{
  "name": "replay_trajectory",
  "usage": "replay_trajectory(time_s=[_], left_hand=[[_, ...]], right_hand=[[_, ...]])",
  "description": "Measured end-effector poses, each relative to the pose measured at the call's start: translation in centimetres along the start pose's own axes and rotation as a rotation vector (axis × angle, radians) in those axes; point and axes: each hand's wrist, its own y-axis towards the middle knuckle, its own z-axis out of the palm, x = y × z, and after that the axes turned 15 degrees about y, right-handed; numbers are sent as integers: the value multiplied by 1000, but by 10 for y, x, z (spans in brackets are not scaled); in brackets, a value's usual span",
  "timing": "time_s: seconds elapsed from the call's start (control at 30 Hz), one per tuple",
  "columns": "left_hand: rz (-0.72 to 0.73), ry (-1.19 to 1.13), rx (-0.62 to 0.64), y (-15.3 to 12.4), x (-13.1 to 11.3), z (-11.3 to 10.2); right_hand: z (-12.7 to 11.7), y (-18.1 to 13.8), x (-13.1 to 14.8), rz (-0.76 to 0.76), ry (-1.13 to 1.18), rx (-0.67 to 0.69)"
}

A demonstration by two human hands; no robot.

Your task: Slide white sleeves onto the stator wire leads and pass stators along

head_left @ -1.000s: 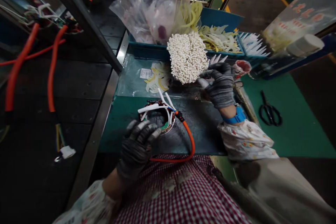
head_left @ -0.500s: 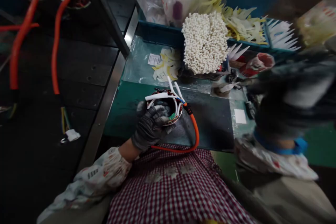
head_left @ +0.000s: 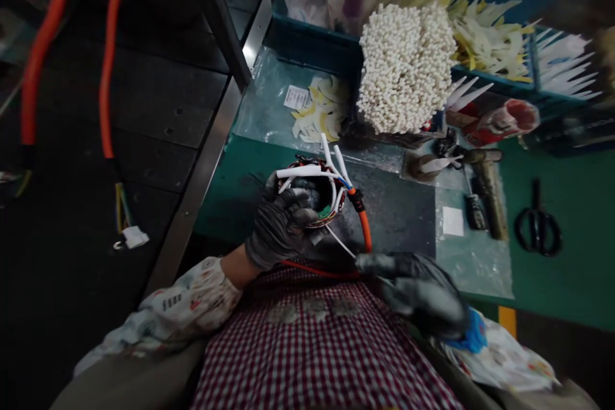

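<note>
A round motor stator (head_left: 339,205) with copper windings rests at the front of the table. White sleeves (head_left: 305,171) lie across its top, and two stand up at the back. An orange cable (head_left: 366,234) leaves its right side and loops down towards the checked apron. My left hand (head_left: 278,230), in a dark grey glove, grips the stator's near left rim, some fingers inside the opening. A thin white cord (head_left: 342,242) runs taut from the stator's underside to the fingertips of my gloved right hand (head_left: 423,295), which are closed on it and slightly blurred.
A dense bundle of thin white sleeves (head_left: 406,70) stands behind the stator. Yellowish insulation pieces (head_left: 319,109) lie on a plastic bag. Black scissors (head_left: 538,230), a hammer (head_left: 492,198) and a screwdriver (head_left: 475,210) lie to the right. Orange cables (head_left: 108,77) hang at the left.
My right hand has come down from the far right to just right of the stator, where it now holds the white cord. My left hand keeps its grip; the view has shifted slightly.
</note>
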Motion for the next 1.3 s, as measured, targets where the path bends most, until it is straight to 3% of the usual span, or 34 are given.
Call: replay_trajectory(time_s=[0.07,0.13,0.23,0.37,0.43,0.57,0.67,0.93,1.07,1.2,1.3], left_hand=[[13,-11,-5,1,1,0],[45,-24,19,0,4,0],[62,-73,109,-1,6,1],[34,-199,29,1,5,1],[26,-176,-27,4,4,1],[22,-116,9,7,2,1],[26,-142,36,6,4,0],[8,-207,157,1,8,2],[-5,-201,97,2,6,2],[2,-232,91,3,5,-1],[-5,-251,86,5,5,-4]], right_hand=[[3,12,-7,-91,-105,-3],[7,33,-15,-167,-222,-106],[13,70,-14,-166,-383,-221],[16,104,8,-131,-617,-73],[15,111,16,-137,-525,-18],[7,105,22,-109,11,-78],[-2,98,22,-22,206,15],[-11,100,14,-85,118,8],[-11,98,8,-165,83,71],[-11,90,-10,-268,-49,235],[-12,83,-27,-258,-108,187]])
